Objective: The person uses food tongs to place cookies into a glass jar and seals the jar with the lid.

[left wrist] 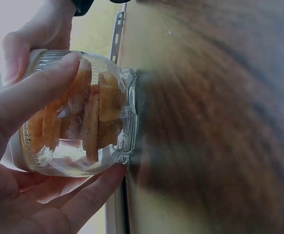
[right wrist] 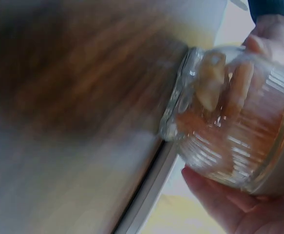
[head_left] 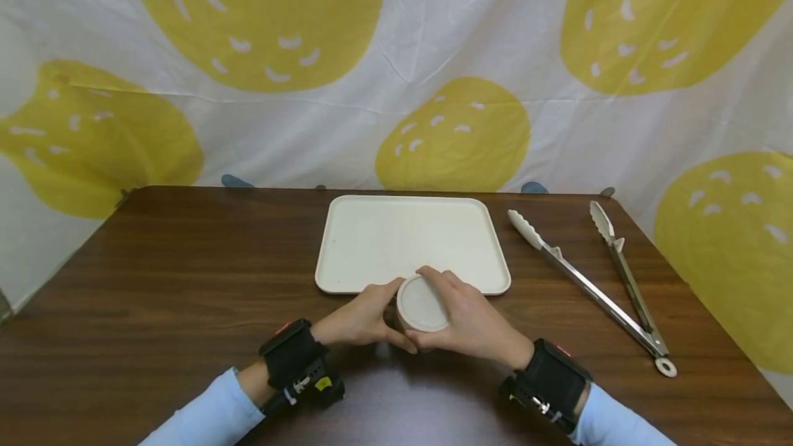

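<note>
A clear glass jar (left wrist: 113, 105) with orange-brown pieces inside stands upright at the front edge of the tray, its base at the tabletop. On top is a round off-white lid (head_left: 423, 303). My left hand (head_left: 365, 319) grips the jar from the left, thumb and fingers curved around the glass in the left wrist view. From the other side my right hand (head_left: 467, 319) holds it around the lid, fingers at the far rim and thumb at the near rim. The right wrist view shows ribbed glass (right wrist: 229, 141) and the same pieces within.
Behind the jar lies a white rectangular tray (head_left: 409, 239) on the dark wooden table (head_left: 186, 281). Metal tongs (head_left: 595, 292) with pale tips lie spread apart on the right. A white cloth (head_left: 297, 136) with yellow fruit shapes hangs behind the table.
</note>
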A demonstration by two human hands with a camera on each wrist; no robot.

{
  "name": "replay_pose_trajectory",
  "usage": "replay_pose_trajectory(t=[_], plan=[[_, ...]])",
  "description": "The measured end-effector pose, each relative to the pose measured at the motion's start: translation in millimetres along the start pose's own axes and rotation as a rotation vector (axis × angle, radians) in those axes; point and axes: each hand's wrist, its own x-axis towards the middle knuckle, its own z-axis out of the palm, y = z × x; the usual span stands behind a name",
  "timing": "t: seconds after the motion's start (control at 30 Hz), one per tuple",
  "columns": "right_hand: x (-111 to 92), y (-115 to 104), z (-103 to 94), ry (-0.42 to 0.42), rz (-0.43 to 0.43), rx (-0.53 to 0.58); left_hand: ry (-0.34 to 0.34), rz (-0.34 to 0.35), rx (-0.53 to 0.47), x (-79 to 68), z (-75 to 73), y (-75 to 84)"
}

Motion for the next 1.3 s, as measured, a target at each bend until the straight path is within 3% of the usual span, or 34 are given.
replay_pose_trajectory(t=[0.3,0.43,0.6,0.7,0.87,1.3], plan=[[-2.6,-7.8,4.2,0.067,0.034,-0.061,-0.003,-0.014,-0.014,0.0,0.8,-0.7],[-1.1,-4.5,-0.8,-0.015,0.024,-0.039,-0.009,-0.018,-0.014,0.4,1.0,-1.2],[3.2,4.9,-10.7,-0.156,-0.014,0.086,-0.017,-0.015,-0.016,-0.5,1.0,-0.4],[5.9,8.3,-13.1,-0.181,-0.040,0.120,-0.015,-0.010,-0.019,-0.9,0.4,0.3],[6.4,7.5,-10.9,-0.135,-0.054,0.091,-0.006,-0.009,-0.032,-0.9,0.4,1.0],[0.8,1.1,-4.3,-0.055,0.017,0.059,-0.005,-0.006,-0.018,-0.8,1.0,0.4]])
